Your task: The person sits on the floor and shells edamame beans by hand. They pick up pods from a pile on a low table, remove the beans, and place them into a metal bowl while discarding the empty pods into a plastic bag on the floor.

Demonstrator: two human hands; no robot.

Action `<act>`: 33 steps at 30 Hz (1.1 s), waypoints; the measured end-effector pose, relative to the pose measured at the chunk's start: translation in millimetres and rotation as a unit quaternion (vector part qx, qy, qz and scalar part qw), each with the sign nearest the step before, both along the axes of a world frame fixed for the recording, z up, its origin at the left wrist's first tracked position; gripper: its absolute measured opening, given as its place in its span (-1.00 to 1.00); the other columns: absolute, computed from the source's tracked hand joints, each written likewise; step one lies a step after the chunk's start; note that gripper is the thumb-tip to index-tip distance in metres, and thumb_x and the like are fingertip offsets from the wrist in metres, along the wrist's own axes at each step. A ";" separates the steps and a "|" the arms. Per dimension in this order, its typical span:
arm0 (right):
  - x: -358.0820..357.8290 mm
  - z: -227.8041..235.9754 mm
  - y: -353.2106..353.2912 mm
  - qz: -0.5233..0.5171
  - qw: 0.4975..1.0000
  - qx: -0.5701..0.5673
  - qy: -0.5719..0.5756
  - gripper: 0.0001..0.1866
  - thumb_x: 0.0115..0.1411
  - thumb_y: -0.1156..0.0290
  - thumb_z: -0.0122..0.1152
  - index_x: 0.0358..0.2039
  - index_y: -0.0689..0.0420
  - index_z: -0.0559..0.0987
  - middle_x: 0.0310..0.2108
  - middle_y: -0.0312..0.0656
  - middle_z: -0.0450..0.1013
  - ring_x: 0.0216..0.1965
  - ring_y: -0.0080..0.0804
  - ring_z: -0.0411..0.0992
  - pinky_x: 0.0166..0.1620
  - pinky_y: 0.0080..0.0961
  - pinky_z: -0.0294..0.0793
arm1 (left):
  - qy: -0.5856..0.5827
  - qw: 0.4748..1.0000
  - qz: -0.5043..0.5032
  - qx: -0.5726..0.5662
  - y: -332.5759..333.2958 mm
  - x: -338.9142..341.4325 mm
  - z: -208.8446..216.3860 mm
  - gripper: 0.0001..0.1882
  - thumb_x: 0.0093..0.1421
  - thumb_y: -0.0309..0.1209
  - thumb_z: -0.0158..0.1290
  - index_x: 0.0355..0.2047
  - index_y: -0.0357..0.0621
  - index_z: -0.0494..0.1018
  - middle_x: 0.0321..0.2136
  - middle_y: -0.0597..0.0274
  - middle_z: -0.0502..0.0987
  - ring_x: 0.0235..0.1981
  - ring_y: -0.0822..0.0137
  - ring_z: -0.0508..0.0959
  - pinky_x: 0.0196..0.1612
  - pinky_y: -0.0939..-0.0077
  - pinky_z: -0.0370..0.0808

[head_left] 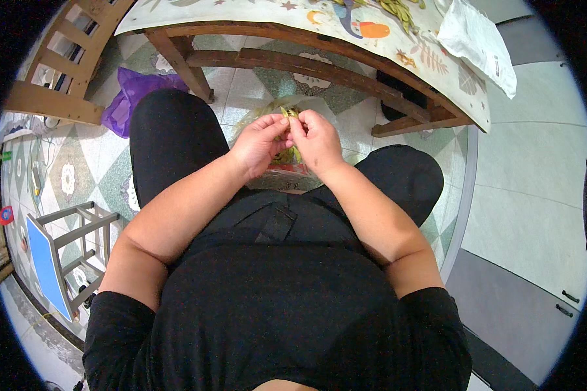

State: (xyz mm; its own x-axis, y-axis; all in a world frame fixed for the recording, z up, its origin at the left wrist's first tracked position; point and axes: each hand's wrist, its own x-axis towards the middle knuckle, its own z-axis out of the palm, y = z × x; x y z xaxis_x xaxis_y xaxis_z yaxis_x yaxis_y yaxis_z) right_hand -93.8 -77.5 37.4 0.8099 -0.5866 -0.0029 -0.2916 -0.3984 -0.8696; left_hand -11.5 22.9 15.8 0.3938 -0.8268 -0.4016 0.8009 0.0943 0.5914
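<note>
My left hand [257, 144] and my right hand [318, 143] meet between my knees, thumbs and fingertips pinched together on a small yellow-green bean pod [290, 113]. Fingers hide most of the pod. Below and behind them, a clear plastic bag [316, 105] stands between my legs. More yellow-green pieces [285, 156] show inside the bag, partly covered by my hands, so I cannot make out whether they are pods or shells. Farther off, a heap of similar pods [401, 13] lies on the table.
Ahead stands a wooden table [241, 29] with a patterned cover and a white plastic bag [479, 45] at its right. A purple bag [120, 104] lies on the floor beside my left knee. To the left are a blue-topped stool [49, 267] and a wooden chair [52, 98]; pale cabinets [535, 176] stand right.
</note>
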 end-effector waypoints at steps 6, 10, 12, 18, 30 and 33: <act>-1.9 -13.5 -18.5 -0.029 0.998 -0.036 0.035 -0.76 0.03 0.29 0.02 -0.59 0.22 0.39 -0.67 -0.17 0.35 -0.61 -0.44 0.28 -0.53 -0.51 0.27 | 0.001 1.000 -0.005 0.008 0.9 3.8 2.2 -0.83 0.13 -0.44 -0.15 -0.29 -0.23 0.33 -0.45 0.28 0.39 -0.43 0.45 0.40 -0.31 0.59 0.40; -4.3 -4.9 -26.2 -0.012 0.990 -0.059 0.131 -0.65 -0.04 0.11 0.05 -0.65 0.17 0.40 -0.65 -0.07 0.37 -0.57 -0.15 0.36 -0.50 -0.32 0.30 | 0.012 1.000 0.013 -0.003 1.9 7.2 1.7 -0.84 0.14 -0.43 -0.17 -0.32 -0.23 0.33 -0.51 0.29 0.34 -0.49 0.45 0.36 -0.36 0.58 0.38; -6.4 6.7 -25.5 0.008 0.974 -0.095 0.208 -0.65 -0.05 0.10 0.06 -0.67 0.16 0.39 -0.66 -0.08 0.37 -0.57 -0.15 0.36 -0.49 -0.32 0.30 | 0.031 0.999 0.019 0.009 2.7 7.9 1.7 -0.84 0.15 -0.39 -0.18 -0.38 -0.22 0.33 -0.52 0.27 0.35 -0.49 0.42 0.36 -0.38 0.55 0.37; -2.6 45.3 -20.5 -0.011 0.975 -0.154 0.160 -0.67 -0.07 0.14 0.11 -0.68 0.16 0.38 -0.62 -0.12 0.35 -0.54 -0.17 0.35 -0.48 -0.35 0.31 | 0.025 0.997 0.034 0.064 0.0 9.8 -0.8 -0.77 0.15 -0.27 -0.19 -0.58 -0.11 0.26 -0.58 0.29 0.32 -0.53 0.40 0.32 -0.47 0.53 0.30; 98.2 127.0 -88.7 0.041 0.866 -0.490 -0.089 -0.87 -0.04 0.37 0.02 -0.43 0.05 0.49 -0.46 -0.17 0.36 -0.35 -0.20 0.34 -0.33 -0.31 0.34 | -0.019 0.995 -0.040 0.094 3.2 15.0 -1.0 -0.84 0.16 -0.33 -0.19 -0.41 -0.11 0.33 -0.75 0.48 0.15 -0.75 0.59 0.10 -0.73 0.73 0.00; 116.7 126.1 -97.7 0.065 0.833 -0.549 -0.023 -0.82 -0.06 0.37 0.03 -0.37 -0.03 0.49 -0.42 -0.20 0.34 -0.31 -0.22 0.32 -0.31 -0.32 0.36 | -0.021 0.995 -0.027 0.097 2.6 15.5 -4.8 -0.86 0.15 -0.34 -0.18 -0.40 -0.10 0.34 -0.75 0.49 0.16 -0.74 0.60 0.12 -0.73 0.74 0.03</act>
State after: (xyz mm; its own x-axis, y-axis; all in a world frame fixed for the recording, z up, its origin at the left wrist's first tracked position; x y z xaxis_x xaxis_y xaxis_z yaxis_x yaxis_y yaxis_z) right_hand 22.8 -175.2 163.5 0.8508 -0.1221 0.5111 -0.1600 -0.9866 0.0306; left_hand 4.0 25.5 11.0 0.3702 -0.7559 -0.5400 0.7765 -0.0673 0.6265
